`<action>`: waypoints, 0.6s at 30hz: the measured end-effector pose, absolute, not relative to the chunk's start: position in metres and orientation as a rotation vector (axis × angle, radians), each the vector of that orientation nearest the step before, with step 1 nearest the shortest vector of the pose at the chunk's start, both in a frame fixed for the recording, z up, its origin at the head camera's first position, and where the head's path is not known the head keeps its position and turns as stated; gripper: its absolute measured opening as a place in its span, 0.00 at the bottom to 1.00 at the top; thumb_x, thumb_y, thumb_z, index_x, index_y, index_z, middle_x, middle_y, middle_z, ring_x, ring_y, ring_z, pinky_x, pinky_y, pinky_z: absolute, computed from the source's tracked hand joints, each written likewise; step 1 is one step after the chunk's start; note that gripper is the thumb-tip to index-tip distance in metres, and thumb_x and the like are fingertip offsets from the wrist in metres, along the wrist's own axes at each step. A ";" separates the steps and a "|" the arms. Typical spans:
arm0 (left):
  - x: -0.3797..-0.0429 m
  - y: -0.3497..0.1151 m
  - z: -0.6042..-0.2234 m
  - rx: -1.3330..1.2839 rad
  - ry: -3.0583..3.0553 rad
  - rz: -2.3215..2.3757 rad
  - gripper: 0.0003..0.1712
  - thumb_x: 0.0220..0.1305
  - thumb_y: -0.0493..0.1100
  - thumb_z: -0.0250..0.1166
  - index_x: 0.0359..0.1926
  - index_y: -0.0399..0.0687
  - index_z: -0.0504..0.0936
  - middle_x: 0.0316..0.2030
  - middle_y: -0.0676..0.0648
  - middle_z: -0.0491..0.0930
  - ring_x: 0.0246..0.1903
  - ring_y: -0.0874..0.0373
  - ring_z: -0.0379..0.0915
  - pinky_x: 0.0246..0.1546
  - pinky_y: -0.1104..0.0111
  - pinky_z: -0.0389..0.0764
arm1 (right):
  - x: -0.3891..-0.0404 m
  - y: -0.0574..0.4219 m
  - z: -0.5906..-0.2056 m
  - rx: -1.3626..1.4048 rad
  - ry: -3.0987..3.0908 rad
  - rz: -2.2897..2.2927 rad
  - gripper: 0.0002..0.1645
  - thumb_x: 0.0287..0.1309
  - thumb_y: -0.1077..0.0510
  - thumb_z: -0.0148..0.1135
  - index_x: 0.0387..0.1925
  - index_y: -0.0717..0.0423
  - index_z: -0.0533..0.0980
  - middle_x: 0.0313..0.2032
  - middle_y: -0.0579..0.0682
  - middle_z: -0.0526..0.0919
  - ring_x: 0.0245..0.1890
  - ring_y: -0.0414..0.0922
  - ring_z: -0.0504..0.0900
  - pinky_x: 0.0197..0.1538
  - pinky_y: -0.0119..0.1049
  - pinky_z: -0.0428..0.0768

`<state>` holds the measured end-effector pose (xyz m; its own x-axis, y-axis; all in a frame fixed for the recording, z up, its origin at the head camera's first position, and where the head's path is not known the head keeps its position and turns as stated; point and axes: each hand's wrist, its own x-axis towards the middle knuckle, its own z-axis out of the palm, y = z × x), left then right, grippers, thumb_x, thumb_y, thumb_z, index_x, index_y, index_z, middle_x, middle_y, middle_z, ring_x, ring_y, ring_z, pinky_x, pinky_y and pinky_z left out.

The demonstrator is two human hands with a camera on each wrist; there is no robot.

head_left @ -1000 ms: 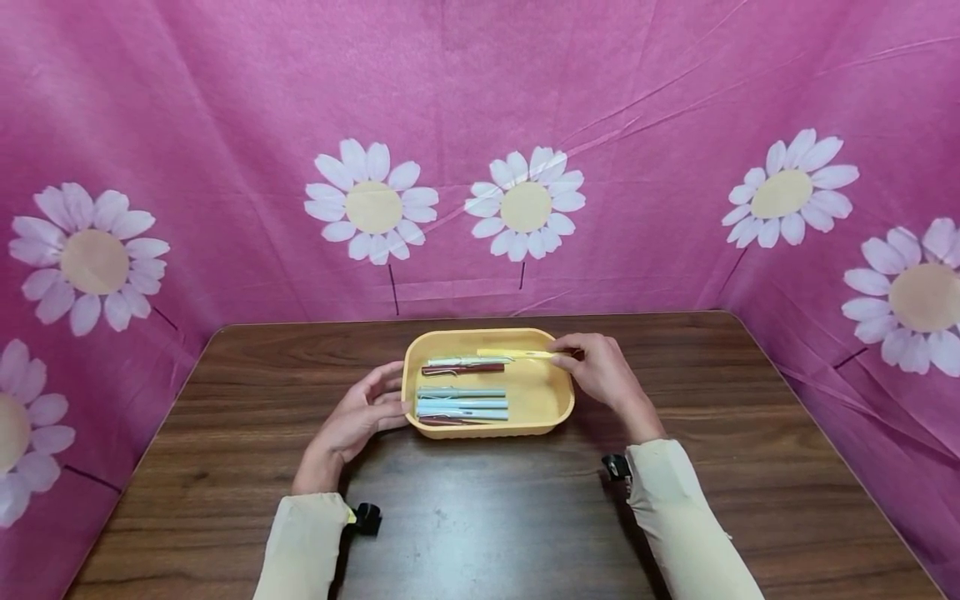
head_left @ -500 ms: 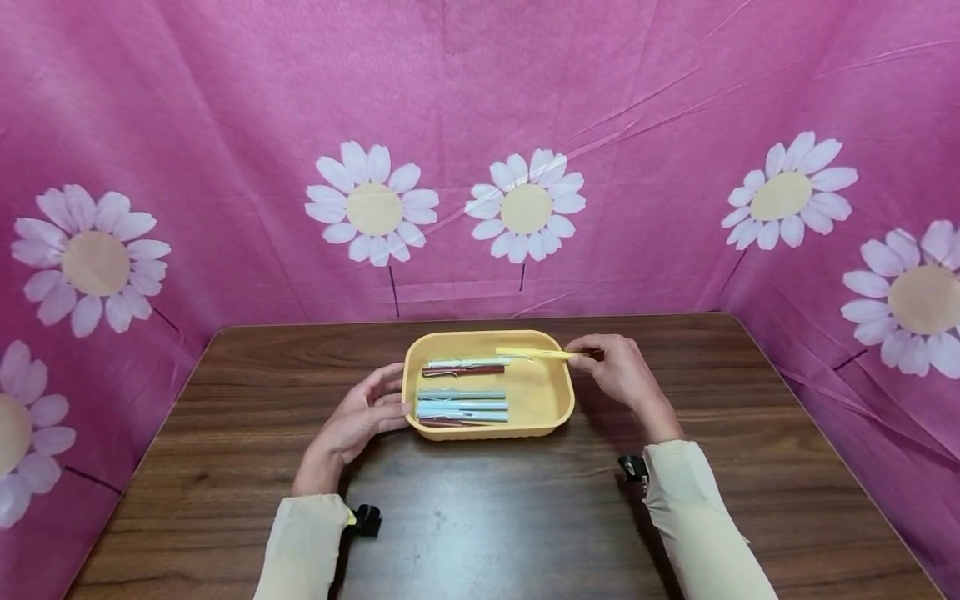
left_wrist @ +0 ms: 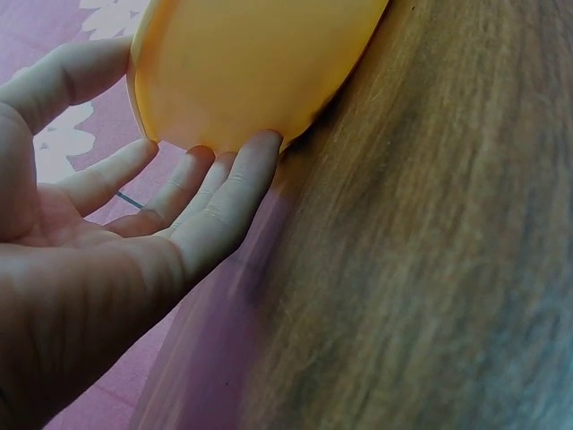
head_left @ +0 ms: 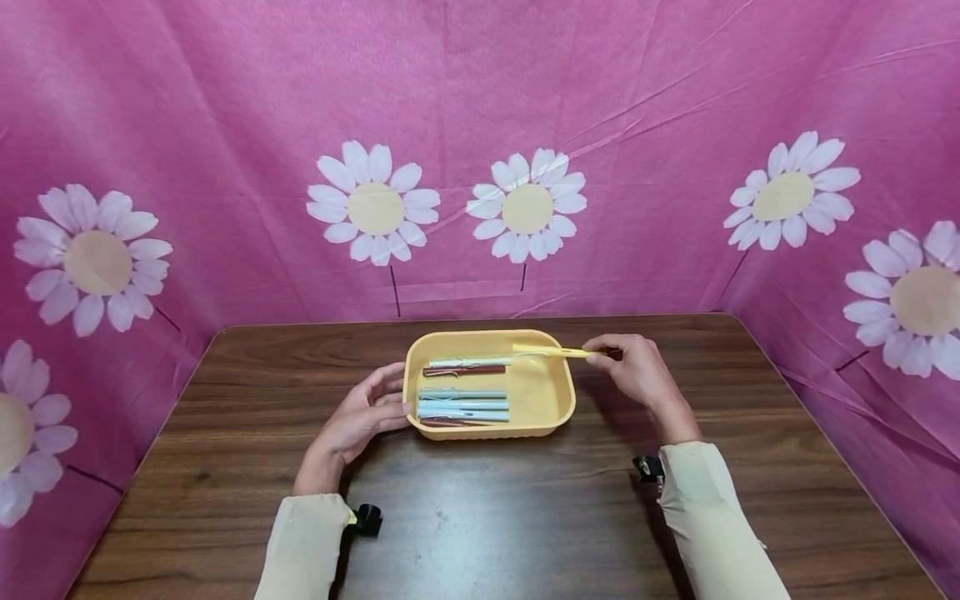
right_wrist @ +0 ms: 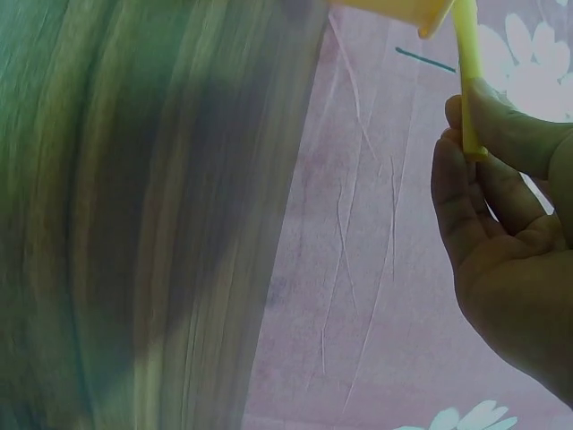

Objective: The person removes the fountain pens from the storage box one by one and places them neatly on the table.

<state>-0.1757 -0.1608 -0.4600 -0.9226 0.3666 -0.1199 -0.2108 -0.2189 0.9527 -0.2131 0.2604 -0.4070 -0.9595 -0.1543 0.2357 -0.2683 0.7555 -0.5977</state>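
Observation:
A yellow pen is pinched at its right end between the thumb and fingers of my right hand; it slants over the right rim of a yellow tray. In the right wrist view the same pen stands out beyond the fingertips. My left hand rests its fingertips against the tray's left end. The left wrist view shows spread fingers touching the outer wall of the tray. Inside the tray lie a pale green pen, a dark red pen and several pale blue pens.
The tray stands near the back of a brown wooden table. A pink cloth with white daisies hangs behind it and at both sides. Black bands with small devices are on both wrists.
My right hand has moved to the right with the yellow pen, so the pen now reaches out over the tray's right rim. The left hand and tray stay put.

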 end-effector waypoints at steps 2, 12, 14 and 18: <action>-0.176 -0.161 -0.460 0.184 1.678 2.194 0.45 0.62 0.23 0.61 0.77 0.33 0.52 0.68 0.23 0.57 0.58 0.42 0.73 0.52 0.58 0.84 | -0.214 0.263 -0.407 0.331 -2.786 0.990 0.09 0.61 0.62 0.71 0.44 0.57 0.87 0.39 0.53 0.89 0.35 0.49 0.79 0.38 0.41 0.76; -0.176 -0.162 -0.461 0.198 1.682 2.191 0.44 0.63 0.23 0.60 0.76 0.34 0.52 0.68 0.23 0.57 0.59 0.42 0.73 0.52 0.57 0.84 | -0.218 0.271 -0.412 0.332 -2.794 1.038 0.09 0.61 0.64 0.70 0.43 0.59 0.87 0.40 0.56 0.88 0.36 0.49 0.79 0.37 0.38 0.76; -0.177 -0.161 -0.461 0.198 1.679 2.191 0.44 0.63 0.23 0.60 0.76 0.34 0.52 0.68 0.23 0.57 0.59 0.42 0.73 0.52 0.57 0.84 | -0.218 0.272 -0.412 0.326 -2.788 1.048 0.09 0.61 0.65 0.70 0.43 0.59 0.86 0.40 0.56 0.88 0.36 0.50 0.78 0.37 0.38 0.75; -0.177 -0.161 -0.461 0.190 1.675 2.193 0.44 0.63 0.23 0.60 0.76 0.35 0.53 0.68 0.23 0.57 0.59 0.41 0.73 0.52 0.57 0.84 | -0.219 0.274 -0.411 0.324 -2.782 1.044 0.09 0.60 0.65 0.71 0.43 0.59 0.87 0.39 0.56 0.88 0.35 0.49 0.78 0.38 0.37 0.75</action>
<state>-0.1769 -0.1614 -0.4606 -0.9212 0.3711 -0.1171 -0.2105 -0.2221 0.9520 -0.2191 0.2739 -0.4106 -0.9650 -0.1477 0.2166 -0.2537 0.7343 -0.6297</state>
